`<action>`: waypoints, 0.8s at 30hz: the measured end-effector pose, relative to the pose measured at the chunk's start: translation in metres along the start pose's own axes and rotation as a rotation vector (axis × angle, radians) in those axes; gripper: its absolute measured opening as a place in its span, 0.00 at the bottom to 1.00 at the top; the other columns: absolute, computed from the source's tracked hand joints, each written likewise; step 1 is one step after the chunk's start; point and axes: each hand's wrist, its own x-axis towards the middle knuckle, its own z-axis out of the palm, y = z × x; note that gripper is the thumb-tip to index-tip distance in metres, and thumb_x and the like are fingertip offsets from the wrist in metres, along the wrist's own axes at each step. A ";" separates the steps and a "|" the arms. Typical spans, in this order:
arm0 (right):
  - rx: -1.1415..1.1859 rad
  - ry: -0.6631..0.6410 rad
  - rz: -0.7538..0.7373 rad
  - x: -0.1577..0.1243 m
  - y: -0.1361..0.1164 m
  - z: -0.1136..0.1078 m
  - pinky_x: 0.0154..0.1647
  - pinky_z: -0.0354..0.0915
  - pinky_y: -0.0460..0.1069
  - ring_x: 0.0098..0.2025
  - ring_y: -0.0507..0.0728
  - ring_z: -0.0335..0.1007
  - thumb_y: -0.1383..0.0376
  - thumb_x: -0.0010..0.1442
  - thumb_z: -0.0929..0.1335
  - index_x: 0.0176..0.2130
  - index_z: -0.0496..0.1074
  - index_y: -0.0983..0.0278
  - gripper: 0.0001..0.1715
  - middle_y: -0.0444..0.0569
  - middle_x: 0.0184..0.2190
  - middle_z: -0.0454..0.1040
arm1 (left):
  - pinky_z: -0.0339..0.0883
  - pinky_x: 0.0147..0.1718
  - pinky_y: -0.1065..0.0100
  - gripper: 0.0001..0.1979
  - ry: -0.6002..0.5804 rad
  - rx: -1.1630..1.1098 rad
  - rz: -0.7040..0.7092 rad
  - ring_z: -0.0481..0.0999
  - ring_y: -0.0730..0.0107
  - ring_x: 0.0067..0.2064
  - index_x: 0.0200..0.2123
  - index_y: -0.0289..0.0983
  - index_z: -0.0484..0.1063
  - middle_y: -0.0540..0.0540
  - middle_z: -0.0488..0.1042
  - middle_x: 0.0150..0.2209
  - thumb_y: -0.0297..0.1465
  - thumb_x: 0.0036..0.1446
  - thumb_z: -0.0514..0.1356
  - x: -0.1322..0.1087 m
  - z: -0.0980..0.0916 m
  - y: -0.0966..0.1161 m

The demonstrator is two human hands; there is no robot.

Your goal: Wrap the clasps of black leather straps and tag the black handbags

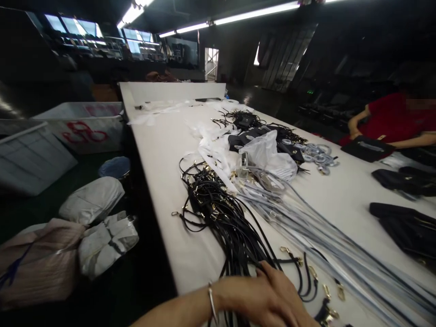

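Observation:
My left hand [250, 297], with a bracelet on its wrist, reaches in from the bottom left over a thick bundle of long black straps [235, 231]. Its fingers are mostly hidden at the lower edge, where it overlaps my right hand [284, 290]. The fingers of my right hand are bent close together at the bundle, with a black strap at their tips. Gold clasps gather at the far end of the bundle. Short black straps with gold clips [312, 272] lie just right of my hands. Long grey straps [306, 218] run beside the black ones.
Farther up the white table [153, 154] are clear plastic bags [272, 154], black bags [238, 141] and coiled grey straps [318, 156]. More black bags [407, 227] lie at right, near a person in red [391, 118]. Left of the table stand bins [85, 131] and wrapped bundles [91, 200].

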 end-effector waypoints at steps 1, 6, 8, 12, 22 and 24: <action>0.021 0.006 0.006 -0.001 0.005 -0.009 0.46 0.70 0.51 0.47 0.64 0.78 0.57 0.66 0.58 0.50 0.75 0.59 0.23 0.52 0.43 0.81 | 0.70 0.44 0.66 0.13 0.130 0.126 -0.054 0.78 0.62 0.43 0.47 0.45 0.75 0.48 0.79 0.42 0.35 0.62 0.56 -0.003 -0.029 -0.005; 0.155 0.102 -0.013 -0.020 0.019 -0.039 0.46 0.68 0.49 0.48 0.61 0.77 0.49 0.67 0.56 0.52 0.73 0.55 0.26 0.49 0.45 0.81 | 0.67 0.51 0.57 0.11 0.571 0.872 -0.519 0.74 0.54 0.50 0.43 0.36 0.74 0.38 0.77 0.44 0.25 0.57 0.59 0.007 -0.165 -0.049; 0.165 0.187 0.019 -0.032 0.034 -0.045 0.42 0.69 0.48 0.43 0.60 0.79 0.50 0.69 0.55 0.50 0.74 0.55 0.26 0.47 0.40 0.82 | 0.67 0.50 0.53 0.07 0.534 0.933 -0.509 0.74 0.50 0.50 0.37 0.35 0.74 0.36 0.77 0.41 0.23 0.56 0.58 0.009 -0.194 -0.071; 0.152 0.349 0.219 -0.068 0.085 -0.045 0.42 0.71 0.49 0.41 0.60 0.79 0.49 0.68 0.56 0.48 0.77 0.54 0.26 0.46 0.39 0.82 | 0.64 0.55 0.52 0.10 0.579 1.015 -0.357 0.73 0.52 0.53 0.41 0.36 0.74 0.37 0.77 0.47 0.27 0.61 0.53 -0.004 -0.201 -0.100; 0.243 0.547 0.130 -0.122 0.091 -0.030 0.48 0.73 0.47 0.49 0.59 0.77 0.50 0.65 0.61 0.48 0.78 0.51 0.22 0.44 0.47 0.80 | 0.69 0.45 0.66 0.10 0.047 0.471 -0.086 0.78 0.64 0.42 0.45 0.41 0.68 0.47 0.78 0.40 0.33 0.67 0.48 0.019 -0.053 -0.027; 0.250 0.660 0.213 -0.138 0.093 -0.044 0.47 0.74 0.48 0.49 0.61 0.77 0.47 0.63 0.62 0.47 0.78 0.50 0.22 0.44 0.46 0.81 | 0.69 0.36 0.70 0.11 -0.207 0.175 -0.166 0.77 0.68 0.32 0.43 0.41 0.67 0.50 0.77 0.32 0.36 0.68 0.47 0.021 -0.033 -0.007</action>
